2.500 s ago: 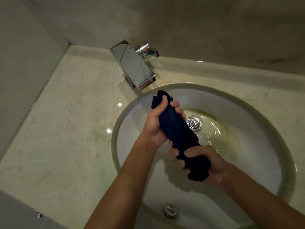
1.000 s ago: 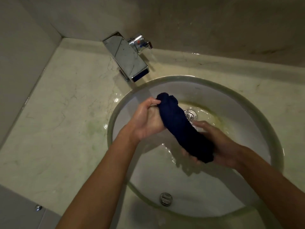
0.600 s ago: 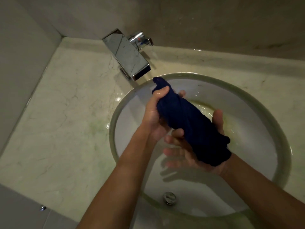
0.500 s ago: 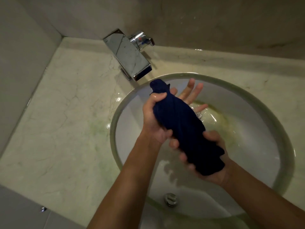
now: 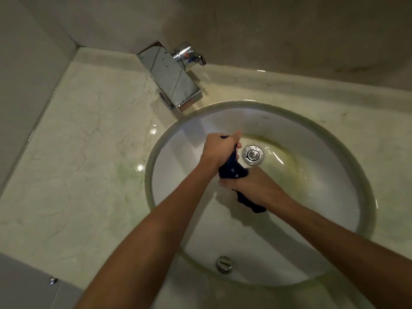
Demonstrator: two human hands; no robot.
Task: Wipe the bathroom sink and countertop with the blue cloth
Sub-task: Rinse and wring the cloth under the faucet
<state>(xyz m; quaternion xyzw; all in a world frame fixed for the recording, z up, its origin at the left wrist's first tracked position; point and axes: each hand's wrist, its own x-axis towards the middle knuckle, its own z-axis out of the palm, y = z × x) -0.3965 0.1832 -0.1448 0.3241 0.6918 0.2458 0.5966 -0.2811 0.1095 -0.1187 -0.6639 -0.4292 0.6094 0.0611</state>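
Note:
The dark blue cloth [image 5: 233, 171] is rolled into a tight twisted bundle over the white round sink [image 5: 316, 192]. My left hand [image 5: 219, 149] grips its upper end just left of the drain. My right hand [image 5: 252, 184] grips the lower part, with a short tail of cloth hanging out below the wrist. Both fists hide most of the cloth. The pale marble countertop [image 5: 84, 157] surrounds the basin.
A chrome faucet [image 5: 172, 79] with a lever handle stands at the back left of the basin. The chrome drain [image 5: 253, 155] lies beside my hands, with yellowish staining around it. An overflow fitting [image 5: 224, 264] sits on the near basin wall. Walls close in at the left and back.
Both hands have closed tightly round the cloth and moved lower into the basin. The cloth is squeezed much smaller, and the drain shows again.

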